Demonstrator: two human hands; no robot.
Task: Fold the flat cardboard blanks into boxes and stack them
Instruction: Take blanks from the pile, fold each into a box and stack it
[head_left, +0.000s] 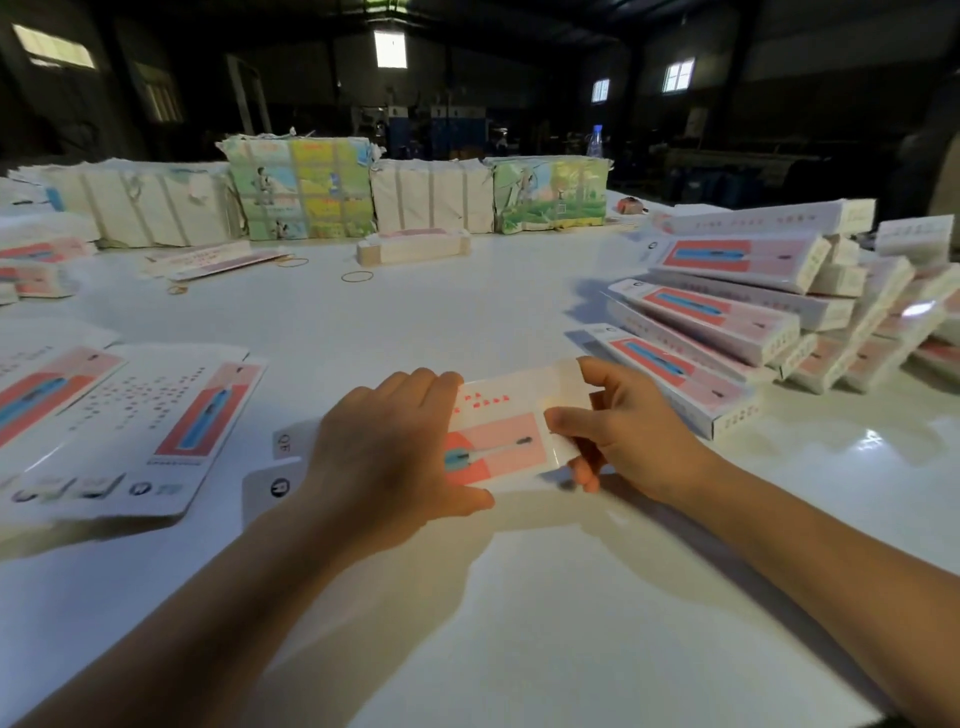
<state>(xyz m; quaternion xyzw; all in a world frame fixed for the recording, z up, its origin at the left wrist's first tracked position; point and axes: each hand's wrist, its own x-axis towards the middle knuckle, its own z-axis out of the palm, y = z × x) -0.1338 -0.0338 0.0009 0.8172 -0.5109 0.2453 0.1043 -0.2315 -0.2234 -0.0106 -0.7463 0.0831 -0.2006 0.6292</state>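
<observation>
Head cam: a person works a cardboard blank (498, 431) at the centre of a white table (467, 322), w/ both bare hands on it. Left hand (384, 447) lies over the blank's left part, fingers bent across the top and thumb hooked along the near edge, gripping it. Right hand (623, 426) pinches the blank's right end, thumb on the printed top face, fingers curled under and behind. Two white flaps (280, 467) stick out from under the left hand at 9 o'clock. A flat printed blank (150, 431) lies on the table further out at 9 o'clock, apart from the hands. Folded boxes (727, 322), pink-and-blue fronts up, sit in a leaning, overlapping heap at 2 o'clock. Strapped paper bundles (311, 192) line the far edge at 12 o'clock, a low stack of blanks (410, 247) just in front. Rubber bands (357, 276) lie loose at 11–12 o'clock. A plastic bottle (595, 140) stands behind the bundles at 1 o'clock.
</observation>
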